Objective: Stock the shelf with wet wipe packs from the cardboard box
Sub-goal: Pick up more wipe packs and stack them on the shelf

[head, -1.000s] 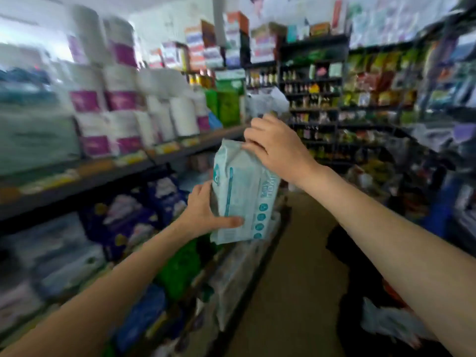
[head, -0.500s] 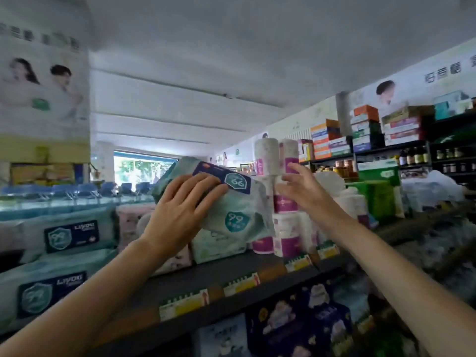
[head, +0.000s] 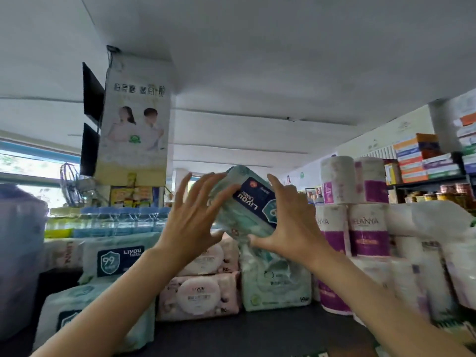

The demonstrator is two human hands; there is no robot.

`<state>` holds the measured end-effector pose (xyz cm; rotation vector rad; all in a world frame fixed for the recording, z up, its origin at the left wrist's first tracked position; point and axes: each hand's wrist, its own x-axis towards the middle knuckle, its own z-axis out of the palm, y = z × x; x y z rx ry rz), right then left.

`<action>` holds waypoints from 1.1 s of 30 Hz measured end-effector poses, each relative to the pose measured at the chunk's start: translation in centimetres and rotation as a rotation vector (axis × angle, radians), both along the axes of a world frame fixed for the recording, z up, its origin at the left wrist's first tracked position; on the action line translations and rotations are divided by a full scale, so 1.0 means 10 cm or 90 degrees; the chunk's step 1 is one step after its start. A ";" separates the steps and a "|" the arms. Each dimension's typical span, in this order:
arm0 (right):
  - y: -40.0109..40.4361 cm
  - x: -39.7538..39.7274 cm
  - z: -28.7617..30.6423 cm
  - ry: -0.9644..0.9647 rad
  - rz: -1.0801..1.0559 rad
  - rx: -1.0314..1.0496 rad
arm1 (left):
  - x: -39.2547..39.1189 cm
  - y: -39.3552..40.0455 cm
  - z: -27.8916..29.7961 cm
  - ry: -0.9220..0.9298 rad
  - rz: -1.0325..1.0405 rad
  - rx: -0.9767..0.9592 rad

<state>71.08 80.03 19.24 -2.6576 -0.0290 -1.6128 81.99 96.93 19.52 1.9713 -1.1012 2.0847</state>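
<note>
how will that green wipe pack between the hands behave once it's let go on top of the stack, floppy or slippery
The wet wipe pack looks like a soft film pouch, so it would probably sag a little. Its glossy wrap may slide on the pack below. It is tilted between the left hand and the right hand, so it may slip unless laid flat.

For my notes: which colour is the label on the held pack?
Dark navy blue label, on a pale green pack; head view.

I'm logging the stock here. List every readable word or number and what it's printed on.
"LIYOU": held wet wipe pack, label upside down.
"LIYOU" and "99": shelved mint pack.
"Liyou": pink pack.
"ANYA", cut off: purple-banded paper rolls.
Hanging poster headline, price tags, far boxes: too blurred to read.
</note>
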 end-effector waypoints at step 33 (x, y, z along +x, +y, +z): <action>1.31 1.32 -0.10 -0.212 0.132 -0.250 | -0.19 1.45 0.52 0.683 0.060 0.027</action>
